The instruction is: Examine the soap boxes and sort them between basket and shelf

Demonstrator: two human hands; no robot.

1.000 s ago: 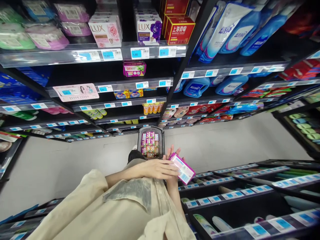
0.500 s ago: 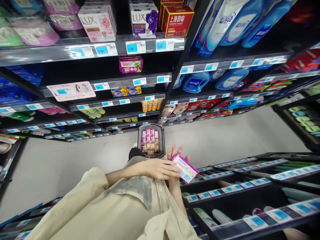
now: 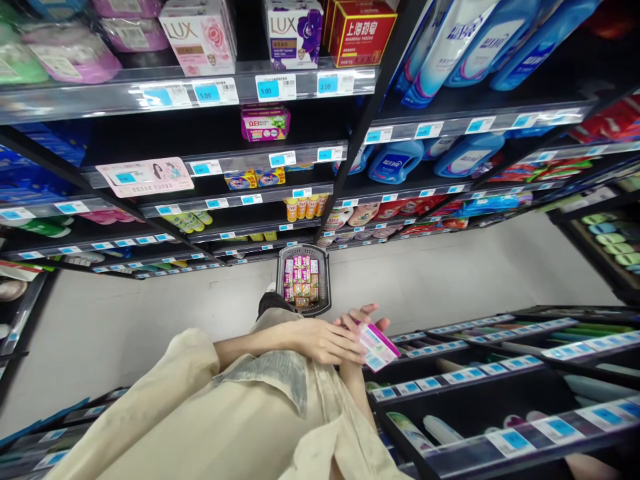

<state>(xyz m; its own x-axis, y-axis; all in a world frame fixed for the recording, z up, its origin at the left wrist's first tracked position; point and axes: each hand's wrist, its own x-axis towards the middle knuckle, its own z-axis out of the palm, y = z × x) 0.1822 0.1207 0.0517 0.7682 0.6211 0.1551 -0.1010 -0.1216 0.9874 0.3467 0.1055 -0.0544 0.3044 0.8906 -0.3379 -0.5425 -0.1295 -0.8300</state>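
A pink-and-white soap pack (image 3: 379,347) is held in front of my body, at the right of centre, with its printed label facing up. My left hand (image 3: 327,341) reaches across from the left, its fingers closed over the pack's left end. Beneath and behind it, my right hand (image 3: 369,315) is partly hidden, with its fingers bent around the pack's far edge. On the floor ahead stands a dark grey shopping basket (image 3: 324,303), holding several purple and orange soap packs (image 3: 301,275).
Ahead, shelves (image 3: 200,160) carry boxed soaps, a purple soap pack (image 3: 266,123) and blue detergent bottles (image 3: 393,162). Another shelf (image 3: 480,373) with price tags runs close on my right. Pale floor (image 3: 425,267) lies between them.
My right hand's fingers, spread upward before, have curled in around the soap pack. The pack has shifted slightly right and turned a little. My left hand stays on it.
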